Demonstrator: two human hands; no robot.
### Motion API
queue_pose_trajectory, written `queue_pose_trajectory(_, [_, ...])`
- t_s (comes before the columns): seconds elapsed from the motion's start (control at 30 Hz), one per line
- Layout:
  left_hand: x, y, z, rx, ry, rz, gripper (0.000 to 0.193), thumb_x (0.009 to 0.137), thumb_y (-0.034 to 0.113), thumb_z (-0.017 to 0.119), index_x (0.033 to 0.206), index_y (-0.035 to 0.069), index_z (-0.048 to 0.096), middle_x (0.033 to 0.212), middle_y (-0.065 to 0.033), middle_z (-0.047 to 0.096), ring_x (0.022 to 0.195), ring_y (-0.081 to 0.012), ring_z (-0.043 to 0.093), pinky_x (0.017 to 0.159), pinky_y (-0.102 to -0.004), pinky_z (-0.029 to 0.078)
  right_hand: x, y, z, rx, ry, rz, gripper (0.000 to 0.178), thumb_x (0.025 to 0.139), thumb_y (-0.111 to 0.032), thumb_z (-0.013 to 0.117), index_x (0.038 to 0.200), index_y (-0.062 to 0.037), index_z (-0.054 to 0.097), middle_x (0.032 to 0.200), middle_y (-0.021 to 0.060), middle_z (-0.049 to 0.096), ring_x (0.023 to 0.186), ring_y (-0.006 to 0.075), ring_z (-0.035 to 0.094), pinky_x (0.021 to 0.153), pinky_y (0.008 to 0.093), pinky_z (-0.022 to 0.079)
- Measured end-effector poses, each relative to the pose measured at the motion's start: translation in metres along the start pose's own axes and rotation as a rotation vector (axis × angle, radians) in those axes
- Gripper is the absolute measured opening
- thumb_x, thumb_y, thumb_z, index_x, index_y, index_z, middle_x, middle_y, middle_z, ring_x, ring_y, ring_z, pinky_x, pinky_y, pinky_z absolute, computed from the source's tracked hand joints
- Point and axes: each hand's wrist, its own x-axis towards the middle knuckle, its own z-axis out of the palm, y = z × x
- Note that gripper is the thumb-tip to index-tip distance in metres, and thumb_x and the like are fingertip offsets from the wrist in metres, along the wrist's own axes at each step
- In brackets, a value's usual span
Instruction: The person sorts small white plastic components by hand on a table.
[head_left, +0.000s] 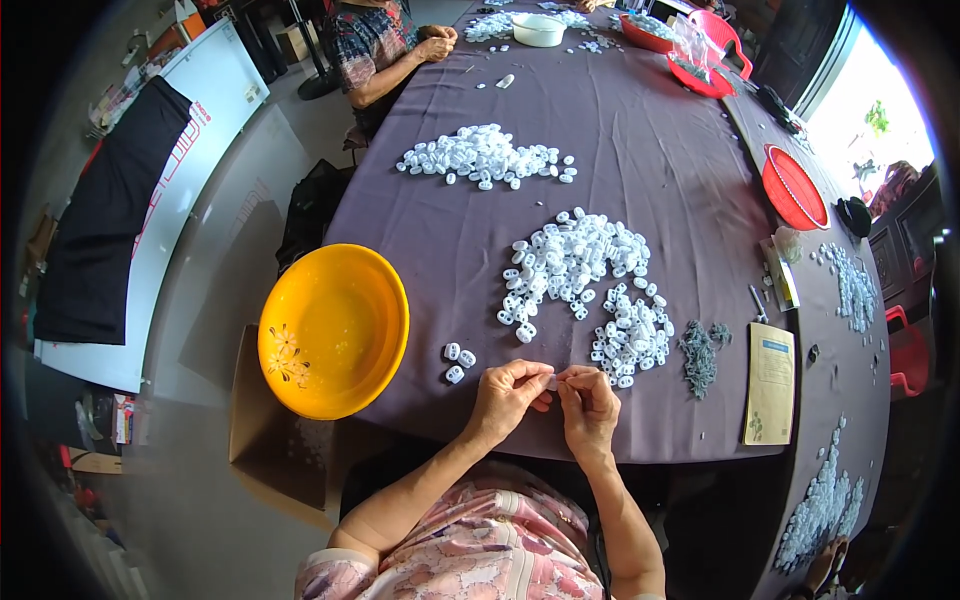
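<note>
Head view: the person's left hand (pixel 507 392) and right hand (pixel 588 400) meet at the near edge of the counter (pixel 640 150), which is covered in a dark purple cloth. Both sets of fingers are pinched closed on one small white plastic piece (pixel 552 381), held between the two hands just above the counter edge; its long axis appears to run left to right, from one hand toward the other, though it is too small to confirm. Neither hand is clearly nearer; they share the grip. Just beyond the right hand lies a heap of white plastic pieces (pixel 632 335), with a larger heap (pixel 570 262) behind it. Three loose white pieces (pixel 457 362) lie near the left hand, toward the yellow bowl (pixel 333 330), which overhangs the counter's left edge. A small grey clump (pixel 701 355) sits right of the nearest heap. Another person's hands (pixel 437 44) rest at the far left of the counter.
</note>
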Motion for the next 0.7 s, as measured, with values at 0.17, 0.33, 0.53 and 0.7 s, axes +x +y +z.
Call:
queue_pose_trajectory(0.17, [0.0, 0.006, 0.0, 0.066, -0.002, 0.01, 0.013, 0.084, 0.007, 0.057, 0.091, -0.003, 0.062, 0.074, -0.0053, 0.062, 0.059, -0.0087, 0.058, 0.052, -0.0213, 0.05, 0.002, -0.002, 0.001, -0.124, -0.018, -0.076, 0.013, 0.074, 0.009, 0.055, 0.077, -0.0014, 0.048, 0.078, 0.0104, 0.058, 0.065, 0.019, 0.057, 0.058, 0.0264, 0.045])
queue_pose_trajectory(0.33, [0.001, 0.006, 0.0, 0.107, 0.001, 0.008, 0.012, 0.084, 0.006, 0.056, 0.089, -0.003, 0.061, 0.073, -0.0049, 0.061, 0.058, -0.0087, 0.058, 0.051, -0.0214, 0.05, 0.004, -0.007, 0.002, -0.246, -0.035, -0.119, 0.012, 0.074, 0.008, 0.055, 0.08, -0.0018, 0.051, 0.076, 0.0091, 0.059, 0.065, 0.0187, 0.058, 0.059, 0.0272, 0.047])
queue_pose_trajectory(0.53, [0.001, 0.003, 0.001, 0.142, 0.006, 0.078, 0.011, 0.084, 0.005, 0.056, 0.088, -0.003, 0.061, 0.074, -0.0055, 0.061, 0.058, -0.009, 0.058, 0.051, -0.0218, 0.051, 0.0, -0.012, 0.003, -0.227, 0.023, -0.019, 0.012, 0.072, 0.006, 0.06, 0.079, -0.0014, 0.054, 0.075, 0.0084, 0.061, 0.064, 0.0164, 0.06, 0.058, 0.0252, 0.047])
queue_pose_trajectory(0.7, [0.0, 0.002, 0.001, 0.139, 0.015, 0.093, 0.011, 0.084, 0.005, 0.055, 0.088, -0.003, 0.06, 0.075, -0.0056, 0.061, 0.058, -0.0097, 0.059, 0.051, -0.0217, 0.051, 0.002, -0.012, 0.001, -0.232, -0.003, -0.062, 0.013, 0.071, 0.006, 0.062, 0.077, -0.0016, 0.054, 0.075, 0.0077, 0.062, 0.066, 0.0183, 0.06, 0.059, 0.0262, 0.047])
